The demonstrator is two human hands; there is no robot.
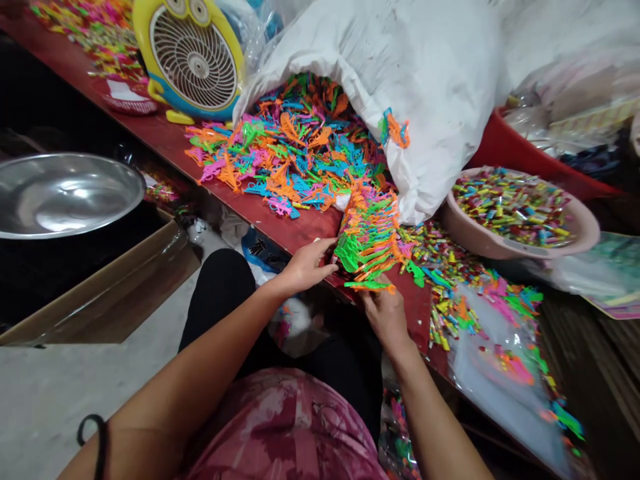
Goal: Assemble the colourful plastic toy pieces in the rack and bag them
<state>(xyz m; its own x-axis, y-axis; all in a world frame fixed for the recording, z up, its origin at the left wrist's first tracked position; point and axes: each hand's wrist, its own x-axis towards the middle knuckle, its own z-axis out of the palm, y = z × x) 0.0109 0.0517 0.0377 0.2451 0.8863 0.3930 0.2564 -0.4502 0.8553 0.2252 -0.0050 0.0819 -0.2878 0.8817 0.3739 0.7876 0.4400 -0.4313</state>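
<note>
Steel bowl, yellow fan, white sack spilling plastic pieces onto the surface. Left hand, spread, touches the row of pieces near its edge; right hand, just below, has an unclear grip. Pink basin holds small coloured bits.

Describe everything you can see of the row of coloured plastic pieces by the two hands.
The row of pieces consists of many small, thin shapes, apparently moulded plastic, in orange, green, pink and blue. They sit closely packed, one behind another, in a band running away from the person near the edge of the red tabletop. Bright green ones cluster at its near left. The left hand is at that side, the right hand at the near end. Its far end meets the loose pile.
</note>
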